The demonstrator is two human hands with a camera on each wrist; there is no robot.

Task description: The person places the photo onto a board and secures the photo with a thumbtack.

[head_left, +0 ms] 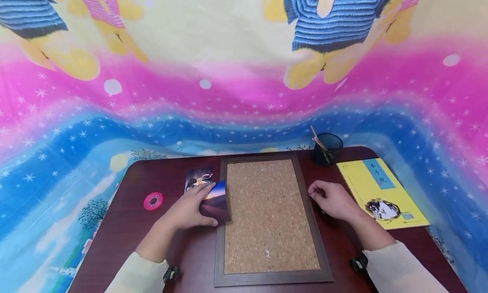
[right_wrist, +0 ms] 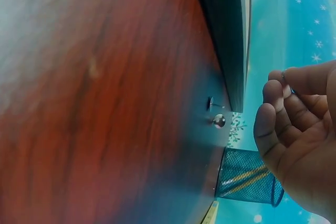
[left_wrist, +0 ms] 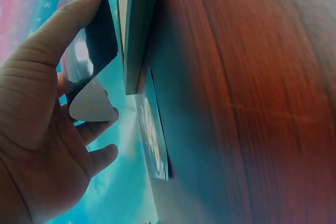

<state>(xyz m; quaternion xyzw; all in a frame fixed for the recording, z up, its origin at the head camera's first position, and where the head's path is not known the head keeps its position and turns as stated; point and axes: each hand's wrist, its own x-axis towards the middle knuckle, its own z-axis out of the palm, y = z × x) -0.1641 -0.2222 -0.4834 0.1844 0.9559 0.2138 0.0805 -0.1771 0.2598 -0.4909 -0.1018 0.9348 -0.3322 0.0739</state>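
Observation:
My left hand [head_left: 190,208] holds a glossy photo card [head_left: 216,202] between thumb and fingers, above the left edge of a framed cork board [head_left: 270,216]. In the left wrist view the card [left_wrist: 102,40] is bent, its pale underside showing at one corner. Another photo card [head_left: 196,178] lies on the table behind that hand. My right hand [head_left: 335,200] hovers just right of the board, thumb and index fingertips together. They seem to pinch a thumbtack, almost wholly hidden by the fingers. Two metal thumbtacks, one of them shiny [right_wrist: 219,121], lie on the table beside the board.
A pink roll of tape [head_left: 153,201] lies on the table at left. At the back right stands a black mesh pen cup [head_left: 324,155] with pencils. A yellow book [head_left: 366,187] lies at right. A printed cloth [head_left: 236,94] hangs around the table.

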